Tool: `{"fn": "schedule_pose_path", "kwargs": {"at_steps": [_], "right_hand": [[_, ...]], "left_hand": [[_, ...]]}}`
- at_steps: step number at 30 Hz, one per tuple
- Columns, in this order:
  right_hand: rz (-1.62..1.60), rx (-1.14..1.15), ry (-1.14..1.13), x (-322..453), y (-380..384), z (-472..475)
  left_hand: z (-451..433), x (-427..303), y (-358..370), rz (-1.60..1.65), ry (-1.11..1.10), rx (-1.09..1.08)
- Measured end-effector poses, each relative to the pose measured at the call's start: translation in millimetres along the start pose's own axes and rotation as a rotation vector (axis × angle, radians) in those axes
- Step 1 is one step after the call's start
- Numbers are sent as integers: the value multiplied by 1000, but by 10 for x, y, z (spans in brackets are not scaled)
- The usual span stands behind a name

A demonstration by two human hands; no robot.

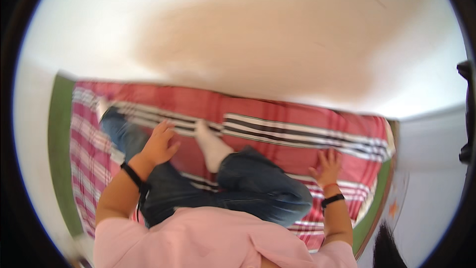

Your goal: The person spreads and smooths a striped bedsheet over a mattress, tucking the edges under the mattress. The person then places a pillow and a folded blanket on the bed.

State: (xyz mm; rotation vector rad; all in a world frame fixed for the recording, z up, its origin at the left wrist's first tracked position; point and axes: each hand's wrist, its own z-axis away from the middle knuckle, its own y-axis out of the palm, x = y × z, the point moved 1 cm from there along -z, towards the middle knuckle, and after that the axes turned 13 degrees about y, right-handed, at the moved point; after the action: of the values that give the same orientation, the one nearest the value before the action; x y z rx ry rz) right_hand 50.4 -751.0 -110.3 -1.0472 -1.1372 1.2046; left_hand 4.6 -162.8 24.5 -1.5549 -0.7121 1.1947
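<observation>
My left hand (159,145) is held over my outstretched left leg, near the shin, with its fingers apart and nothing in it. Whether it touches the jeans (260,186) I cannot tell. On the right, my right hand (328,167) rests with spread fingers on a red plaid cloth (256,152) with black and white stripes. A white-socked foot (210,147) lies on the cloth between my hands, the right knee bent outward. Each wrist wears a black band, and a red cord circles the right wrist.
A pale wall (253,37) rises directly beyond the cloth. Green flooring or matting (61,137) shows along the left edge. A purple and white checked part (89,156) lies at left. At right is a pale surface (427,193) with a dark pointed shape (386,247).
</observation>
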Motion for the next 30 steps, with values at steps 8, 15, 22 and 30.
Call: {"fn": "schedule_pose_path", "kwargs": {"at_steps": [8, 15, 22, 30], "right_hand": [[-144, 22, 604, -1249, 104, -634], [-200, 355, 358, -411, 7, -961], [-219, 517, -477, 2367, -922, -1233], [2, 175, -990, 6063, -2252, 233]], "left_hand": [[1694, 458, -831, -228, -450, -397], [3706, 453, -129, -150, -1257, -165], [5640, -700, 1004, 147, -1801, -119], [7090, -3449, 2519, 664, -2514, -65]]}}
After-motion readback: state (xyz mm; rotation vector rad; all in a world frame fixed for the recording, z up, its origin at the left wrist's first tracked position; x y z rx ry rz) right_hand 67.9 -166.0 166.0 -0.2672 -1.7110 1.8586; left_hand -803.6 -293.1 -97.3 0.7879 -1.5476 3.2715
